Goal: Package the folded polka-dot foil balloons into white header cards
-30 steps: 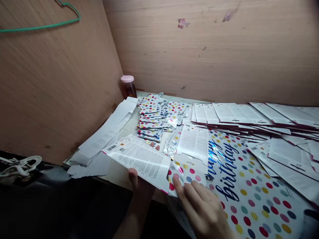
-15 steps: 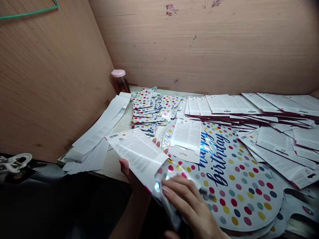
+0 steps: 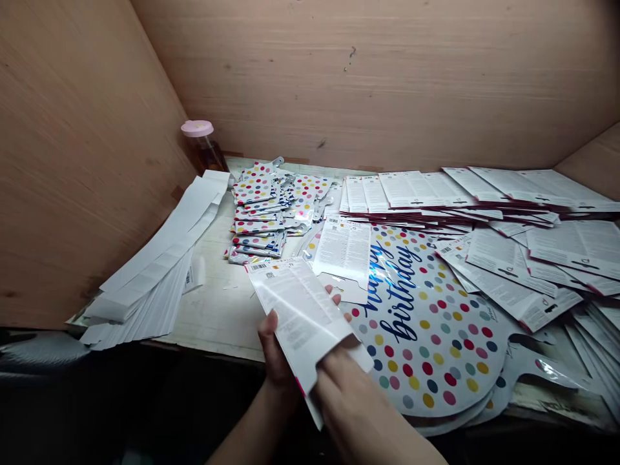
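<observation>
My left hand (image 3: 275, 345) grips a white printed cardboard envelope (image 3: 295, 310) from below, thumb on the near edge and fingertips showing at the far edge. The envelope is tilted, its open end toward me. My right hand (image 3: 341, 378) reaches into that open end; its fingers are hidden inside. Just beyond lies another white printed envelope (image 3: 343, 252) with a flap and hang hole. It rests on large flat polka-dot foil balloons (image 3: 436, 336), the top one lettered "happy birthday" in blue. Folded polka-dot foil balloons (image 3: 254, 213) are stacked behind.
White paper strips (image 3: 159, 258) fan out at the left. A jar with a pink lid (image 3: 197, 129) stands in the back left corner. Many printed envelopes (image 3: 411, 194) lie in overlapping rows at the right. Wooden panels (image 3: 339, 97) close off the back and sides.
The folded polka-dot foil balloon at the envelope's mouth is out of sight. My right hand's fingers have gone inside the envelope. The view has shifted a little to the right.
</observation>
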`<move>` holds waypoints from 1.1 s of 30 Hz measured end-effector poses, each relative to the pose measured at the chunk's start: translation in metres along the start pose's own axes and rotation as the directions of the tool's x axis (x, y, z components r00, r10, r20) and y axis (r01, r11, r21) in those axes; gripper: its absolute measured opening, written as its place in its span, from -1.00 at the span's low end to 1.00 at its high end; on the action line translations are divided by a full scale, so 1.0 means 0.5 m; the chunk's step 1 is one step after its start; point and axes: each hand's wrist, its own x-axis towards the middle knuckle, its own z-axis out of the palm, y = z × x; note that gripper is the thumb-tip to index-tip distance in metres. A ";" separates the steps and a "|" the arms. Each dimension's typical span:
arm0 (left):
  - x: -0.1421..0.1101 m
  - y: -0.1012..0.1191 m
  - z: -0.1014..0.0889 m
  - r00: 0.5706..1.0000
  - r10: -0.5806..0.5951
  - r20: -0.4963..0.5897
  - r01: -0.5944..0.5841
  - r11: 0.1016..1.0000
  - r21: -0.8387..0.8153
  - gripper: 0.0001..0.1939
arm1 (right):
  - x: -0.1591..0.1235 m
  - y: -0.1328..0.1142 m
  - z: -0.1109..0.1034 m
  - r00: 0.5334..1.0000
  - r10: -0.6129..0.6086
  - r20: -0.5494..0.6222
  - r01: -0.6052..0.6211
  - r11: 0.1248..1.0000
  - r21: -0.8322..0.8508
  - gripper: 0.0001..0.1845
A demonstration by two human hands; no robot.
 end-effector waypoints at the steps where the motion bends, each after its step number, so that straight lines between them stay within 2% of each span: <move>1: 0.010 0.013 -0.005 0.999 -0.016 -0.045 0.017 1.000 0.017 -0.27 | -0.016 -0.002 -0.009 0.999 -0.009 -0.043 0.008 1.000 -0.004 -0.58; 3: 0.024 0.029 -0.011 0.992 -0.039 -0.122 0.053 0.993 0.110 -0.40 | -0.046 0.004 -0.025 0.965 0.065 -0.253 -0.077 0.996 -0.037 -0.68; 5: 0.029 0.027 -0.011 0.990 -0.034 -0.138 0.063 0.975 0.214 -0.43 | -0.064 0.021 -0.031 0.871 0.180 -0.458 -0.235 0.970 -0.067 -0.72; 6: 0.028 0.021 -0.010 0.992 -0.018 -0.121 0.048 0.967 0.251 -0.45 | -0.069 0.033 -0.030 0.832 0.211 -0.513 -0.288 0.955 -0.075 -0.71; 8: 0.025 0.004 -0.010 0.997 0.013 -0.080 0.011 0.955 0.296 -0.50 | -0.071 0.060 -0.021 0.799 0.244 -0.550 -0.336 0.939 -0.071 -0.71; 11: 0.028 -0.012 -0.024 0.992 0.108 -0.059 -0.069 0.888 0.455 -0.57 | -0.074 0.105 -0.002 0.803 0.296 -0.517 -0.376 0.925 -0.056 -0.77; 15: 0.052 -0.011 -0.052 0.955 0.283 -0.092 -0.107 0.615 0.781 -0.51 | -0.080 0.151 0.011 0.830 0.370 -0.418 -0.422 0.906 -0.036 -0.82; 18: 0.063 -0.010 -0.057 0.934 0.354 -0.059 -0.127 0.482 0.867 -0.38 | -0.078 0.164 0.007 0.829 0.425 -0.364 -0.453 0.892 0.010 -0.84; 20: 0.063 -0.013 -0.054 0.927 0.373 -0.030 -0.148 0.438 0.887 -0.31 | -0.073 0.165 0.002 0.826 0.455 -0.332 -0.469 0.882 0.041 -0.86; 22: 0.060 -0.018 -0.050 0.923 0.385 -0.022 -0.160 0.434 0.887 -0.22 | -0.070 0.164 -0.001 0.827 0.471 -0.306 -0.479 0.876 0.055 -0.86; 26: 0.053 -0.027 -0.043 0.909 0.412 -0.055 -0.127 0.401 0.907 0.07 | -0.068 0.168 0.000 0.830 0.467 -0.304 -0.473 0.879 0.058 -0.86; 29: 0.052 -0.031 -0.043 0.899 0.435 -0.047 -0.117 0.344 0.932 0.10 | -0.069 0.170 0.003 0.837 0.447 -0.317 -0.456 0.889 0.048 -0.85; 33: 0.052 -0.031 -0.048 0.889 0.458 0.014 -0.140 0.242 0.960 0.05 | -0.065 0.167 0.002 0.848 0.435 -0.302 -0.459 0.888 -0.009 -0.88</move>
